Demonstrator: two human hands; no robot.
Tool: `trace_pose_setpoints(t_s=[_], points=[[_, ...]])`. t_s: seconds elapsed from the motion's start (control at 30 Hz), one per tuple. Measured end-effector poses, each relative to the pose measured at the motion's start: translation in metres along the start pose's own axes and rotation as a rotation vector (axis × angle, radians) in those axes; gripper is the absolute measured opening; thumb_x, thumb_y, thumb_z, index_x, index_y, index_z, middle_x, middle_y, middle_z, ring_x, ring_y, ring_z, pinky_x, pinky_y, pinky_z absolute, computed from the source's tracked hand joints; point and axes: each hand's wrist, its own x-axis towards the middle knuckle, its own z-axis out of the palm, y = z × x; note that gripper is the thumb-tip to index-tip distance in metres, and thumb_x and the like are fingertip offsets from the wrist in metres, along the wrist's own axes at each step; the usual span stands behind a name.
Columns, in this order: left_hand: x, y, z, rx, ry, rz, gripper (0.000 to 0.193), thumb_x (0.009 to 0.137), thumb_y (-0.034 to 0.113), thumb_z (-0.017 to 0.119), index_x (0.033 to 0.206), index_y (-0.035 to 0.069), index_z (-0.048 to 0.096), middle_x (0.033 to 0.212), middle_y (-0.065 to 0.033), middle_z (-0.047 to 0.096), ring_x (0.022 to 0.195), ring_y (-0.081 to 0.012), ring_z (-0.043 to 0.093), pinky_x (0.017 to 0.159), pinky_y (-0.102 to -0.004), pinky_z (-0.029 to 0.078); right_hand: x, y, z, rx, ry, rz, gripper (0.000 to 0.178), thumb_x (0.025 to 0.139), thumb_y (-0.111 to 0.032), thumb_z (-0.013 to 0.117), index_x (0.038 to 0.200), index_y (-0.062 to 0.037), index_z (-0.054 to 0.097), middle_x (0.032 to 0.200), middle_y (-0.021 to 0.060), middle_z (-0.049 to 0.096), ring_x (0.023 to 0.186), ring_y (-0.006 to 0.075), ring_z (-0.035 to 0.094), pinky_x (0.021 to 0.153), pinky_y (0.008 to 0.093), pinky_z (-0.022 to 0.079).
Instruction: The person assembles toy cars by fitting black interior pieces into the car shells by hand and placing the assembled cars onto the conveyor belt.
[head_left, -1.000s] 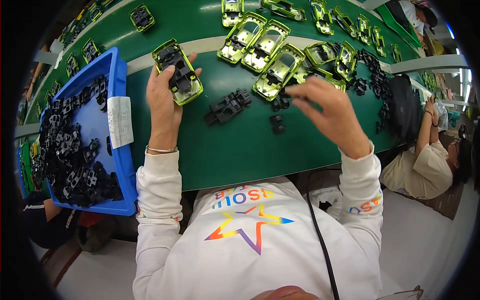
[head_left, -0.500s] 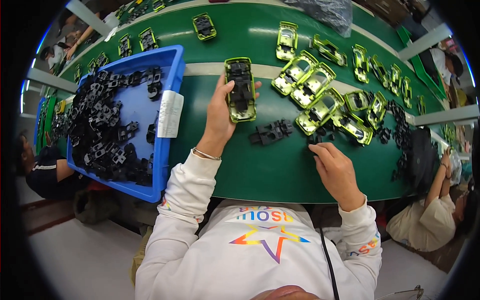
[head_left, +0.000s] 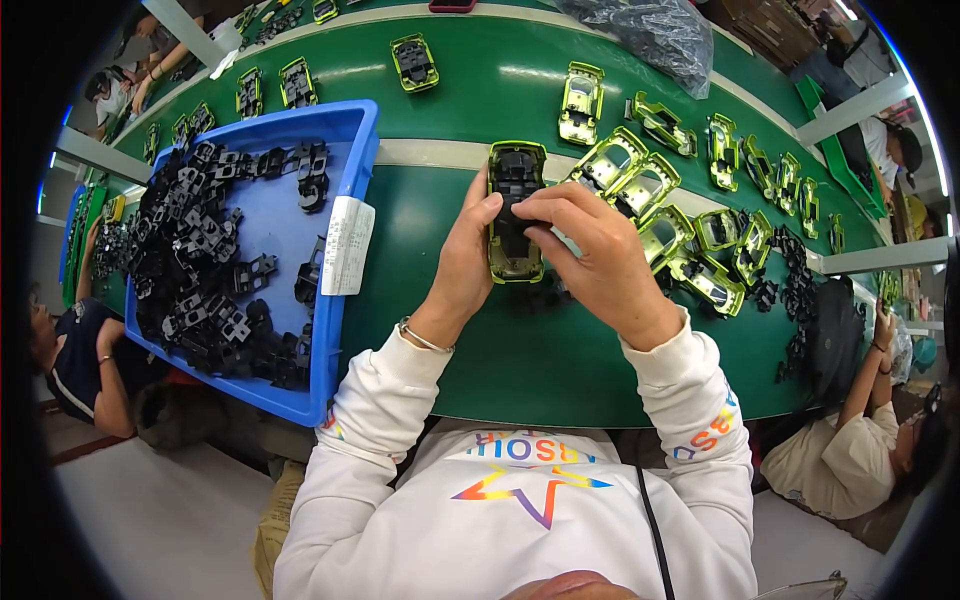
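Note:
My left hand (head_left: 462,258) is closed along the left side of a lime-green toy car body (head_left: 516,270), held upside down above the table with a black chassis piece (head_left: 517,170) set inside it. Over the middle of that car is my right hand (head_left: 605,262), its thumb and fingertips pinched together against the black part. Whatever sits between those fingertips is too small or hidden to make out. Partly covered beneath the car and right hand, another black chassis piece (head_left: 548,294) lies on the green table. Several empty green car bodies (head_left: 708,278) are heaped to the right.
A blue bin (head_left: 322,370) at left holds a pile of black chassis parts (head_left: 200,230). Small black parts (head_left: 797,275) lie at far right. Across the green belt (head_left: 480,90) are more car bodies (head_left: 415,62) and a clear plastic bag (head_left: 655,40). Co-workers sit on both sides.
My right hand has moved from the small parts near the car bodies up and left onto the held car. My left hand has shifted slightly right and down with the car.

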Motion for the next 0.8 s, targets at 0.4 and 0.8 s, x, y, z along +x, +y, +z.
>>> trace_pose_setpoints(t_s=[0.4,0.8], points=[[-0.001,-0.005,-0.006,0.085,-0.002,0.03,0.061,0.097,0.024,0.047,0.151,0.001,0.031,0.131,-0.0129,0.056,0.12,-0.0199,0.058,0.103,-0.0345,0.048,0.01,0.005,-0.001,0.01,0.003,0.061,0.016,0.084,0.002,0.071,0.1,-0.0034,0.069,0.099,0.0106,0.066,0.084,0.0314,0.068,0.07,0.0377,0.056],[-0.001,-0.008,-0.007,0.086,0.014,-0.001,0.063,0.094,0.019,0.048,0.151,-0.001,0.03,0.129,-0.015,0.057,0.114,-0.0212,0.061,0.099,-0.0353,0.051,0.003,0.004,0.005,0.064,0.072,0.161,0.021,0.081,0.002,0.074,0.1,-0.0034,0.069,0.102,0.0105,0.061,0.084,0.0263,0.066,0.071,0.0346,0.053]])
